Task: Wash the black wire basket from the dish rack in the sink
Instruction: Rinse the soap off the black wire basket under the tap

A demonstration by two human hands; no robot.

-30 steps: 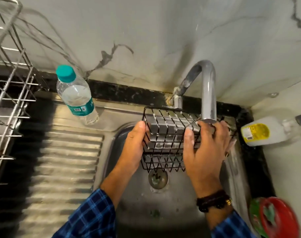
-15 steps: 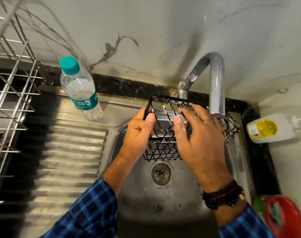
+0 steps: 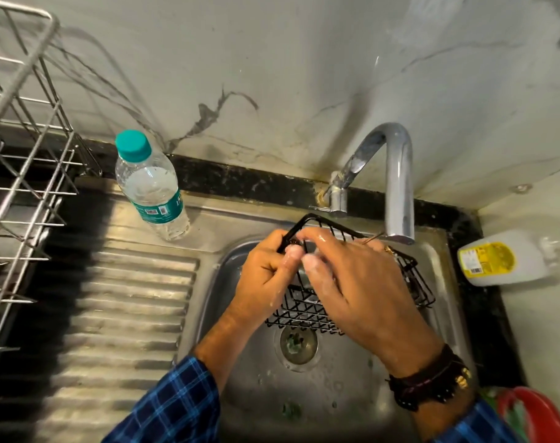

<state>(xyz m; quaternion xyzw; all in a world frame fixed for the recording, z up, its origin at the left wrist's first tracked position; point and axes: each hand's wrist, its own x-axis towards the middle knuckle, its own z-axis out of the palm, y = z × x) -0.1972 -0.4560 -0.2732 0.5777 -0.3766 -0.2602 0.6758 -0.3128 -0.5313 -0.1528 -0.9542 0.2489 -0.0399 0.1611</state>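
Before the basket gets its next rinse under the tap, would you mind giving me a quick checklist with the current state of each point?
1. Both hands hold the basket: left hand and right hand grip its near-left rim: ok.
2. Basket is over the sink, above the drain: ok.
3. Basket is below the tap spout: ok.
4. Water running: cannot tell.
5. Water bottle stands away from the basin: ok.
6. All soap is off the basket: cannot tell.

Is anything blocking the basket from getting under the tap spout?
Nothing visible does. Both the left hand and right hand hold the black wire basket over the sink, just below the tap spout.
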